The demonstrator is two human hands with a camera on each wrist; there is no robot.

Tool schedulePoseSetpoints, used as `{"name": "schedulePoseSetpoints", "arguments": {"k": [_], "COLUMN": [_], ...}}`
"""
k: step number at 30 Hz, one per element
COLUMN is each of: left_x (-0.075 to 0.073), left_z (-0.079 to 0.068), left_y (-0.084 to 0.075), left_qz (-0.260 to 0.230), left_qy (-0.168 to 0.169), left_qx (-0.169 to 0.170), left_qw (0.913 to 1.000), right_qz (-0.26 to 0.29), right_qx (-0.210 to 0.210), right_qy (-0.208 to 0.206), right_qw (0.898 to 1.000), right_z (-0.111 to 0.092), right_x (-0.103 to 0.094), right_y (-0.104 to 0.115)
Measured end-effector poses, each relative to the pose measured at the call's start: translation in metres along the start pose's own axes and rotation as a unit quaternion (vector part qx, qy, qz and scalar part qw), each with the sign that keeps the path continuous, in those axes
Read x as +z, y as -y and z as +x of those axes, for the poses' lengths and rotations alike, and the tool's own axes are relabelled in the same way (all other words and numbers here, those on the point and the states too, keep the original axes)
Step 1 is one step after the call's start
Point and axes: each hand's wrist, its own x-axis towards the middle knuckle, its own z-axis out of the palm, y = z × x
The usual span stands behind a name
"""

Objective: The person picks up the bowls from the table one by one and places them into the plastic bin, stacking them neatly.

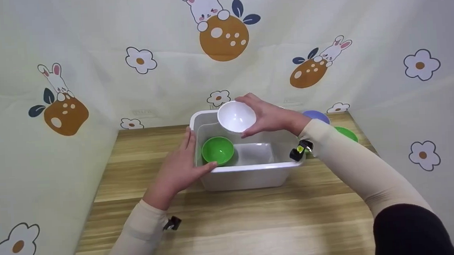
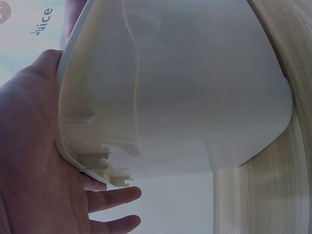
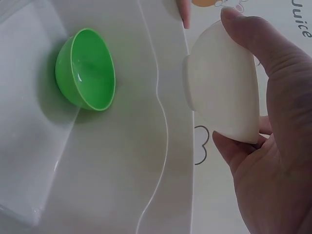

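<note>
My right hand (image 1: 263,116) pinches a small white bowl (image 1: 236,117) by its rim, thumb on one side and fingers on the other. The bowl is held over the back of a white plastic bin (image 1: 248,168), its inside turned toward the head camera. In the right wrist view, the white bowl (image 3: 224,83) shows its outer side and foot. My left hand (image 1: 178,167) grips the bin's left front corner, with the thumb over the front rim and the fingers along the left side. A green bowl (image 1: 218,150) sits upright inside the bin at its left end.
To the right of the bin, partly hidden by my right arm, are a blue bowl (image 1: 316,116) and another green bowl (image 1: 346,133). The wooden table (image 1: 232,220) is bordered at the back and sides by a printed cloth (image 1: 162,88).
</note>
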Motion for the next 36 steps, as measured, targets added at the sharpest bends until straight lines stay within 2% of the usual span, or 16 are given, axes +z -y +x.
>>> {"name": "schedulePoseSetpoints", "arguments": {"k": [10,17,30,36], "left_x": [-0.001,-0.001,0.000,-0.001], "left_z": [0.000,0.000,-0.001,-0.001], "left_y": [0.001,0.000,-0.001,-0.001], "left_qz": [0.004,0.005,0.013,0.018], "left_qy": [-0.001,-0.001,-0.003,-0.006], "left_qx": [0.006,0.003,0.000,0.001], "left_qw": [1.0000,1.0000,0.9999,0.9998], "right_qz": [-0.006,-0.020,-0.023,-0.049], "right_qx": [0.003,-0.011,0.000,-0.021], "right_qy": [0.022,0.034,0.052,0.054], "right_qw": [1.000,0.999,0.998,0.997], "right_z": [0.010,0.018,0.031,0.035], "right_x": [0.008,0.017,0.028,0.035], "right_y": [0.005,0.005,0.001,-0.004]}}
